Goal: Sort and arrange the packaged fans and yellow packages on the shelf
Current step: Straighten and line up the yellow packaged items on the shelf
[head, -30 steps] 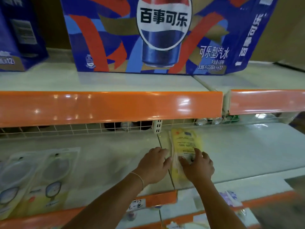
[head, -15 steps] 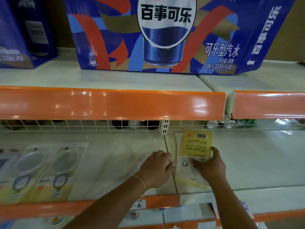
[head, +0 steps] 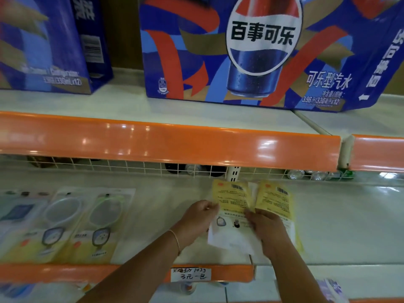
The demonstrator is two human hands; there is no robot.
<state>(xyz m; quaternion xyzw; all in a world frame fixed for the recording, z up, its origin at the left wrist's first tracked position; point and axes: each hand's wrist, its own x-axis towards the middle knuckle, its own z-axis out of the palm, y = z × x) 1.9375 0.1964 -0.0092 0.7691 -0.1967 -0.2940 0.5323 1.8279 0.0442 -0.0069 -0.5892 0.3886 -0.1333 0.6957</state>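
Two flat yellow plastic packages lie side by side on the pale shelf (head: pixel 328 219), just below the wire grid: the left package (head: pixel 231 200) pinched at its edge by the left hand (head: pixel 197 219), the right package (head: pixel 275 200) gripped by the right hand (head: pixel 269 228). Far to the left lie clear-packed fans (head: pixel 87 224). Above, a blue cola carton (head: pixel 251 51) stands on the orange-edged upper shelf (head: pixel 166 147).

A shop aisle is showing here: tiered retail shelves (head: pixel 153 211) edged with orange price rails (head: pixel 170 147), a handwritten price tag (head: pixel 190 274) sitting just below the fingers, and boxed cola multipacks (head: pixel 251 51) standing above them.
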